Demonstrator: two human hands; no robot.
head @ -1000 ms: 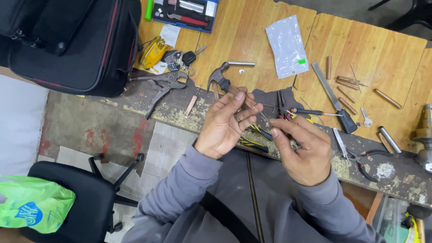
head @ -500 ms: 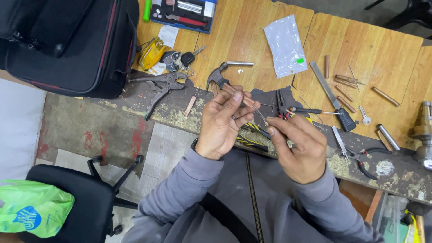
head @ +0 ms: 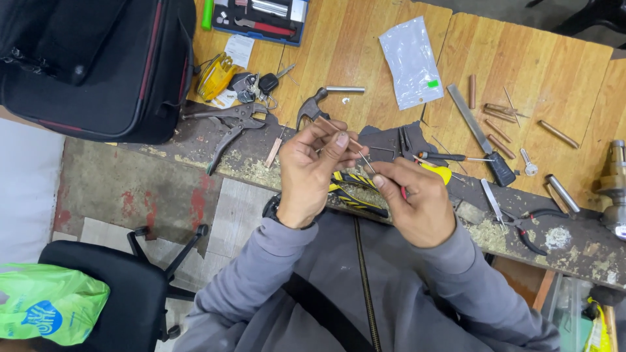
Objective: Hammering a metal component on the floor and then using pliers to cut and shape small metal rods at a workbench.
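My left hand (head: 312, 171) pinches a thin copper-coloured rod (head: 340, 130) between thumb and fingers, just above the workbench's worn front edge (head: 195, 140). My right hand (head: 412, 202) is closed round a small tool with a red handle and holds a fine metal wire (head: 366, 161) whose tip meets the rod. The two hands nearly touch. Under them lie pliers with yellow-and-black handles (head: 355, 189), partly hidden by my fingers.
On the bench lie locking pliers (head: 229, 124), a hammer head (head: 313, 104), a metal file (head: 475, 130), a clear plastic bag (head: 411, 62), several short copper tubes (head: 499, 124), keys (head: 257, 83) and a tool case (head: 261, 16). A black bag (head: 85, 58) sits left; a chair (head: 124, 293) and green bag (head: 49, 303) below.
Both hands have shifted slightly against each other. The left hand's thumb has come up over the rod, and the right hand has tilted the wire toward it.
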